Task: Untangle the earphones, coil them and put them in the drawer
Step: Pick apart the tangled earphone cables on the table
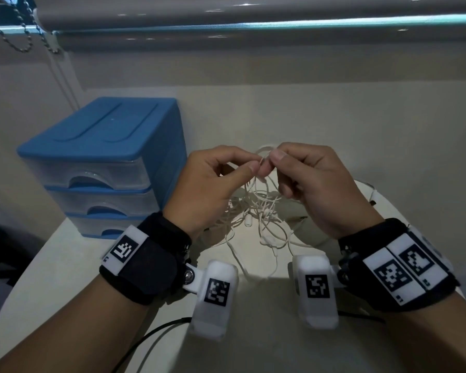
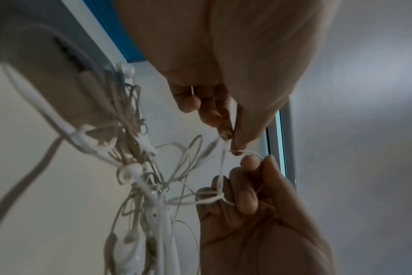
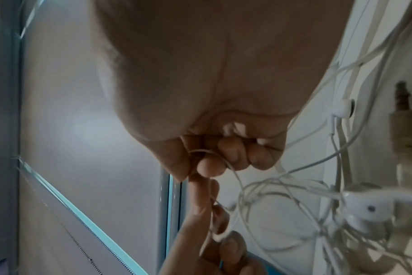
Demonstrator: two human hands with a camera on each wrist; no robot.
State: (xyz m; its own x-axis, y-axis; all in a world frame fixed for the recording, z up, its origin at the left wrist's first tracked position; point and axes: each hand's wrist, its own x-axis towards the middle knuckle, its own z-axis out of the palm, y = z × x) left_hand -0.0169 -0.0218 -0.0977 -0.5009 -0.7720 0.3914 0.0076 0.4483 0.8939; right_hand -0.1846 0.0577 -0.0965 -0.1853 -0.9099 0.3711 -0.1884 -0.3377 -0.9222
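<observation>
Pale counter (image 1: 361, 146) under a closed window blind (image 1: 253, 36), with a blue set of drawers (image 1: 100, 162) off to the left, all three shut as far as I could see. Both hands were up over the middle of the counter with the earphones (image 1: 258, 211) hanging between them. The left hand (image 1: 207, 184) had thumb and forefinger pinched on a strand near the top of the mess, and the right hand (image 1: 315, 184) was pinching the same bit of cord just beside it, fingertips almost touching. Everything below that was a proper bird's nest drooping onto the counter: loops, earbuds and the inline remote all knotted together (looked like more than one pair, hard to say).

This stuff is super light and floppy, so it won't resist, but thin cord cinches tight if you yank it. My guess is the best place to grab is right beside a knot, or by a free earbud or plug, and feed that end back through slowly. Coiling looked a long way off.
</observation>
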